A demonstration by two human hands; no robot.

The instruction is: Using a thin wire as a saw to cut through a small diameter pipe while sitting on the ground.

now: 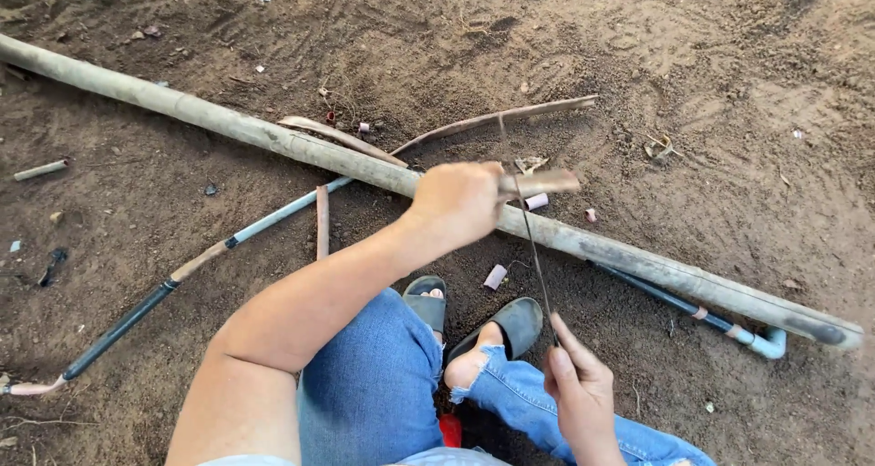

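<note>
We are crouching over bare brown dirt [693, 92], scuffed and littered with small scraps. A long pale bamboo pole [273, 138] is lying across it from upper left to lower right, and a thin grey-and-black plastic pipe [273, 215] is crossing beneath it. Our left hand [460, 202] is clenching a short flat brownish bamboo stick [542, 184], holding it just above the pole. Our right hand [579, 389] is pinching the near end of a thin dark strip, a blade or wire [533, 247], which is running up and across the stick; which of the two it is, we cannot tell. Our feet in dark grey sandals [510, 325] are resting just below, with blue torn jeans [383, 384] at the knees.

We are judging that the strip could slip sideways off the narrow stick and jump toward the left fingers, since they are gripping right beside the crossing. The strip may also bend or snap under uneven pull.
</note>
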